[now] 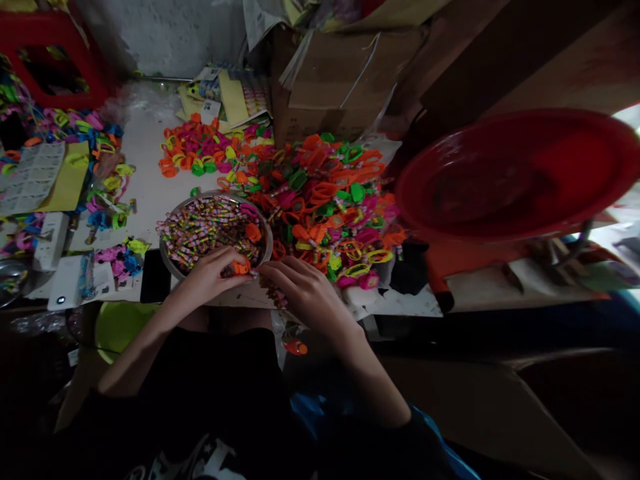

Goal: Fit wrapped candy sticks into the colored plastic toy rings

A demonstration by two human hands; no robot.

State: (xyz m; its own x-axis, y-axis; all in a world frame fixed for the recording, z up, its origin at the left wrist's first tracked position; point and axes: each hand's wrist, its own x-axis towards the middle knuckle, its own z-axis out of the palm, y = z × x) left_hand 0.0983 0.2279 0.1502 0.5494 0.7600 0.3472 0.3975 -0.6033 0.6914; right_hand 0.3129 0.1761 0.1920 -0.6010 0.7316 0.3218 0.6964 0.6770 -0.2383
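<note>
The left hand (220, 268) is gripping an orange plastic piece (241, 267) beside the metal bowl (269, 241), seemingly steadying it; the right hand (303, 290) is curling around patterned pieces (275, 293). A colourful plastic pile (325, 193) is lying adjacent, presumably for easy reach.

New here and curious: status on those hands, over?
Left hand holding orange piece. Right hand close beside it. Filled metal bowl, colourful heap just beyond.

They're wearing a black top (225, 400), the sleeves (400, 443) stopping around the elbows and leaving the forearms (375, 380) bare. Some white print (216, 460) is showing on the front, kinda too cut off for reading. Left hand (219, 272) and right hand (303, 287) are going bare too.
</note>
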